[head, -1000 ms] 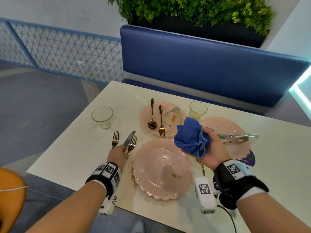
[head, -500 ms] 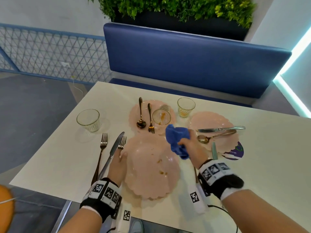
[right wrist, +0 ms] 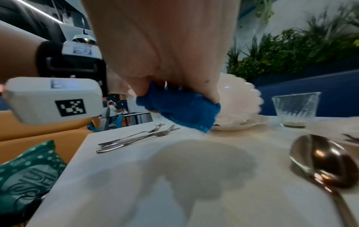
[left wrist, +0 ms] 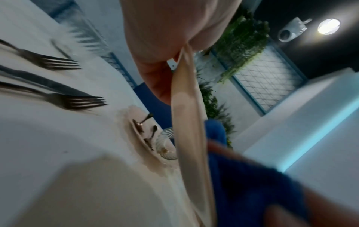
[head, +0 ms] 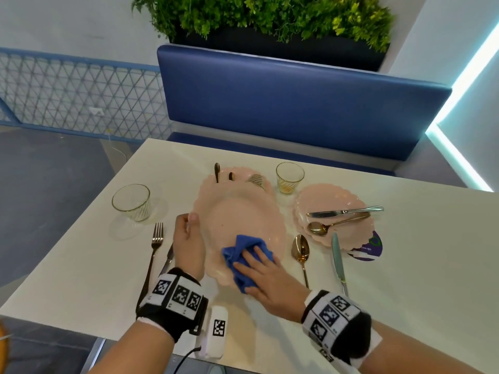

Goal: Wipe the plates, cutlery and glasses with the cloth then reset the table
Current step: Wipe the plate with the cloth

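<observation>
You are tilting the near plate (head: pixel 237 217) up off the table, your left hand (head: pixel 189 238) pinching its left rim while your right hand (head: pixel 266 276) is pressing the blue cloth (head: pixel 244 255) flat-fingered against it. Pressing too hard risks levering it free onto the far plate (head: pixel 259 182).

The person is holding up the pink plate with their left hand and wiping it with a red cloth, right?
Almost. The cloth is blue, not red; the head view shows it clearly. The rest is right: the left hand holds the pink plate tilted up, and the right hand presses the cloth against it.
</observation>
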